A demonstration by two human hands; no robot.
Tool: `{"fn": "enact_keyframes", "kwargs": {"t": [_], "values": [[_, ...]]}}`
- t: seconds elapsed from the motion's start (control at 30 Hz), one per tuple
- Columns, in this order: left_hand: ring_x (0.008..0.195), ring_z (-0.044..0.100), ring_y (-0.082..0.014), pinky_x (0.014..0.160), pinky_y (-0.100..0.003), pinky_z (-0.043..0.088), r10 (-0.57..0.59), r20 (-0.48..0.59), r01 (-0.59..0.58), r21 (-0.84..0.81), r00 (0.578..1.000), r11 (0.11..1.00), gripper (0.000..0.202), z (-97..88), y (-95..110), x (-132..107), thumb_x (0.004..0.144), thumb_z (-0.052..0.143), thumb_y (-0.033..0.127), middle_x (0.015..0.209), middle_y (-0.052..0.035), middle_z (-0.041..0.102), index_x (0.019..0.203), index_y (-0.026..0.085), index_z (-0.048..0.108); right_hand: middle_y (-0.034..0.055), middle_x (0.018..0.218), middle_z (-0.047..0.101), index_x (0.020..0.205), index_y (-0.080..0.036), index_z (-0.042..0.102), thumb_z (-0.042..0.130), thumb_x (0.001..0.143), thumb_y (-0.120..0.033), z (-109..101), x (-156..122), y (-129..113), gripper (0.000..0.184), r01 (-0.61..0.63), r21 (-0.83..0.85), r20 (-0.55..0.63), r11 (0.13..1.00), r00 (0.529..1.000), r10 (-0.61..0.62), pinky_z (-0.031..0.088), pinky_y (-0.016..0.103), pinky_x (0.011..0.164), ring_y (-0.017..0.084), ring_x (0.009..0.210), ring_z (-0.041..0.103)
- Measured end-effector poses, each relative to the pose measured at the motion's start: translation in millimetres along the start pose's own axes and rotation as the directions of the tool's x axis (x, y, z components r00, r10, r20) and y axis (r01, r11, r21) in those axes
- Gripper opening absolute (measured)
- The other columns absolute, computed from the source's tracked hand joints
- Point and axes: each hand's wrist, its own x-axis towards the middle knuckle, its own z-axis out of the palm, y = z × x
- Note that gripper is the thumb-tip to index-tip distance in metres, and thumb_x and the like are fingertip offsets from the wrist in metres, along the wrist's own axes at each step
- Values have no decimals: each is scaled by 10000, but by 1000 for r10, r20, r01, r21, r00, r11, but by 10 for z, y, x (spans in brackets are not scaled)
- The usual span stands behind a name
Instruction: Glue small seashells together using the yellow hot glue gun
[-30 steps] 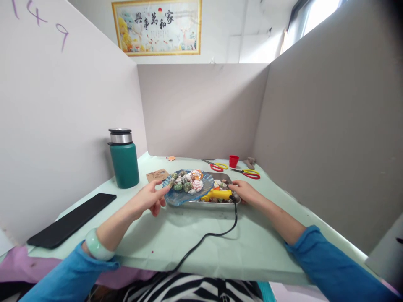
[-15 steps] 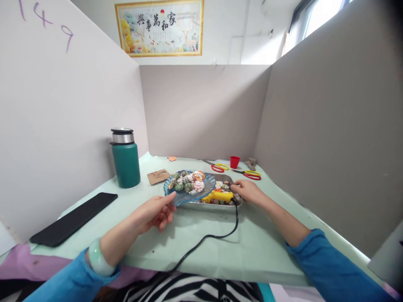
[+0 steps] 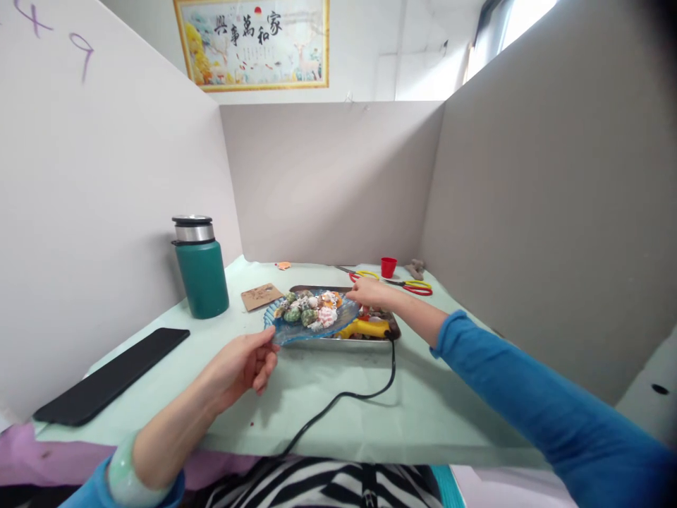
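My left hand (image 3: 246,363) grips the near left rim of a translucent blue scalloped plate (image 3: 288,333), thumb on top. Green, white, pink and orange seashells (image 3: 312,310) are heaped on it. The plate sits over the left part of a metal tray (image 3: 317,343) of shells. My right hand (image 3: 370,292) is above the tray at the plate's far right rim, its fingers drawn together; anything between them is hidden. Below it in the tray lies a yellow-handled tool (image 3: 366,328) with a black cord (image 3: 338,398); its front end is hidden by the plate.
On the left stand a green bottle (image 3: 202,279) and a flat black object (image 3: 113,377). A brown card (image 3: 261,296) lies behind the plate. Scissors (image 3: 417,286) with red and yellow handles, a second such pair and a red cup (image 3: 388,267) are at the back right. Grey panels surround the table.
My right hand has moved left from the tray's right side to the plate's right rim. My left hand still holds the plate. The whole view has shifted slightly.
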Motion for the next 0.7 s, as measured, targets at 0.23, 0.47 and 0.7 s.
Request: {"fn": "enact_keyframes", "kwargs": {"t": [0.23,0.47,0.7], "values": [[353,438,-60,388,-191,332,-33,168,-29,356,985,934,393,220,-150,-119,748,605,511,550,25,570,851,137,542,19,470,566,620,-105,581,580,799,-227,36,137,192,216,-144,198,154,970,982,114,327,175,367,72,364,470],[384,453,-79,381,-203,329,-97,326,-125,597,940,792,372,587,-170,-29,734,567,522,604,7,586,806,158,566,13,430,555,705,-107,564,565,799,-139,121,143,144,100,-154,362,107,920,987,123,363,165,385,102,397,534],[476,477,-94,468,-209,337,189,349,-393,728,918,562,250,972,-149,-90,793,524,377,589,-8,592,760,154,633,17,459,583,717,-124,556,559,802,-127,161,-72,-231,85,-81,457,41,886,997,69,392,176,400,102,397,530]]}}
